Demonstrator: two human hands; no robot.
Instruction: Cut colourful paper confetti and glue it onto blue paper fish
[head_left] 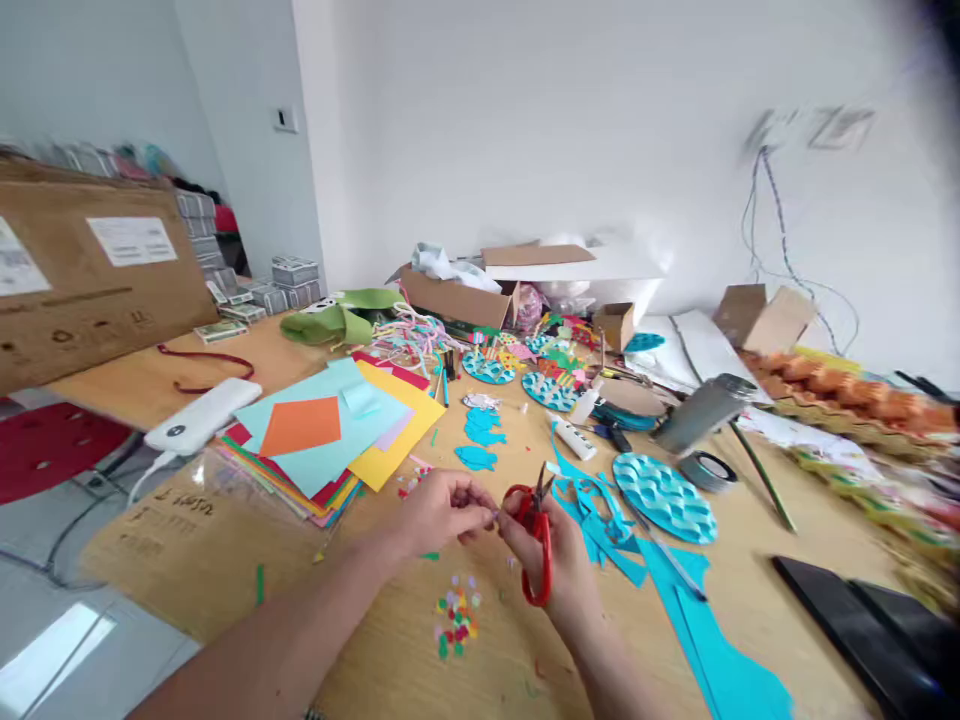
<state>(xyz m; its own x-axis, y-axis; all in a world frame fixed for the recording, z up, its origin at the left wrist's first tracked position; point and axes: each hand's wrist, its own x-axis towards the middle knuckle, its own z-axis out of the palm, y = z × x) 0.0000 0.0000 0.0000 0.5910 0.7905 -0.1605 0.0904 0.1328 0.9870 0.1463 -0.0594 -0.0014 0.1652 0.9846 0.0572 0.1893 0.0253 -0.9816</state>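
Observation:
My right hand (559,560) is closed round red-handled scissors (535,530), blades pointing up and away. My left hand (442,512) pinches something tiny at the scissors' left, too small to name. Below both hands lies a small heap of coloured paper bits (457,618) on the wooden table (390,640). Turquoise paper offcuts (600,515) lie just right of the scissors. A stack of coloured paper sheets (330,435), an orange sheet on top, sits to the left.
A turquoise patterned disc (664,495), a tape roll (709,468), a glue bottle (574,437) and a grey cylinder (705,412) lie right of centre. Cardboard boxes (457,295) stand at the back. A white power bank (202,415) lies left. A dark object (862,620) sits at the right edge.

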